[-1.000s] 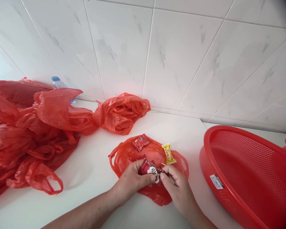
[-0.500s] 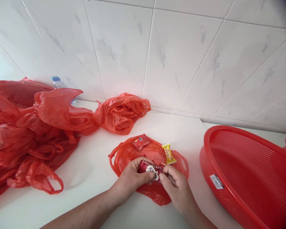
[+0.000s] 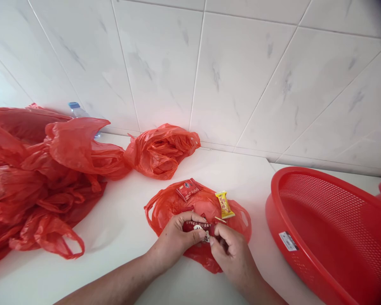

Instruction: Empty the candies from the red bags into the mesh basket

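Head view: maroon packet (image 3: 199, 227) pinched by left fingers (image 3: 192, 238), right fingers (image 3: 216, 248).

The candy wrapper (image 3: 205, 226) I hold is smooth, glossy film. Beneath it, the bag (image 3: 206, 257) is thin, crinkled, translucent plastic. Basket (image 3: 275, 217): rigid, smooth plastic, perforated wall. Table (image 3: 123, 220): smooth, low sheen. Wall tiles (image 3: 165, 63): glossy, marble-patterned.
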Action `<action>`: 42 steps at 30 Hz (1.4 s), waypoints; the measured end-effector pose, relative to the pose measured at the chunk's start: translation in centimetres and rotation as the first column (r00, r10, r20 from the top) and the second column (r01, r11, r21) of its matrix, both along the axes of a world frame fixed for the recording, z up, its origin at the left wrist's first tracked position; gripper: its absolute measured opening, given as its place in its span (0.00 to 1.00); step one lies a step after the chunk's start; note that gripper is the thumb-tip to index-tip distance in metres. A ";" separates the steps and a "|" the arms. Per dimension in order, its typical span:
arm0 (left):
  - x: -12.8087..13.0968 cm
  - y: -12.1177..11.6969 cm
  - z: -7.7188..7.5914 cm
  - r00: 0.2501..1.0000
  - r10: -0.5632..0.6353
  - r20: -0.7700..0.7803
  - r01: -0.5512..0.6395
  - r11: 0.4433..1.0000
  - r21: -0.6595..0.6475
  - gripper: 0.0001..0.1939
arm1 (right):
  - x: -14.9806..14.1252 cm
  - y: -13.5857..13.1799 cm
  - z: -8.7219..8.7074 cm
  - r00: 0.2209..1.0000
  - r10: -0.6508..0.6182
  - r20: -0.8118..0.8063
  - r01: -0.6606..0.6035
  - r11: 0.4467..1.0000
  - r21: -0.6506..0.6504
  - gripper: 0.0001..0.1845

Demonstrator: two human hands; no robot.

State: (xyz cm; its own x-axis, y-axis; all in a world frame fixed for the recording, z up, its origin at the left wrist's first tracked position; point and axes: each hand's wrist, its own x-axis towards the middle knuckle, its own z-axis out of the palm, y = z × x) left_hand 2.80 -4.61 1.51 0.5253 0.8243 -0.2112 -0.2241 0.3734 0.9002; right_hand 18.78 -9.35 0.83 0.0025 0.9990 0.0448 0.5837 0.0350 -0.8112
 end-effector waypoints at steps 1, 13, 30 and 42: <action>0.0 0.0 0.0 1.000 -0.003 -0.013 0.003 1.000 0.003 0.13 | 0.0 0.0 0.0 1.000 0.005 0.009 -0.005 1.000 0.010 0.12; -0.1 0.0 -0.4 0.997 -0.071 -0.029 0.072 0.997 0.038 0.13 | 0.4 -0.1 0.1 0.998 0.059 0.001 -0.059 0.997 0.051 0.13; 0.0 0.1 -0.2 0.998 -0.064 0.014 0.064 0.997 0.046 0.13 | 0.5 -0.2 -0.1 0.999 0.022 0.033 -0.028 0.980 0.198 0.11; -0.1 -0.1 -0.1 0.995 -0.073 -0.064 0.083 0.981 0.174 0.10 | 0.2 -0.3 -0.6 0.990 0.055 0.133 -0.097 0.936 0.338 0.09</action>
State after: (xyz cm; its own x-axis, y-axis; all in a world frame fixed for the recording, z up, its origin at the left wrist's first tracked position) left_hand 2.68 -4.71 1.44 0.5804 0.8084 -0.0975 -0.1474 0.2220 0.9638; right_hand 18.98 -9.63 0.23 -0.0994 0.9198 0.3795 0.6603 0.3463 -0.6664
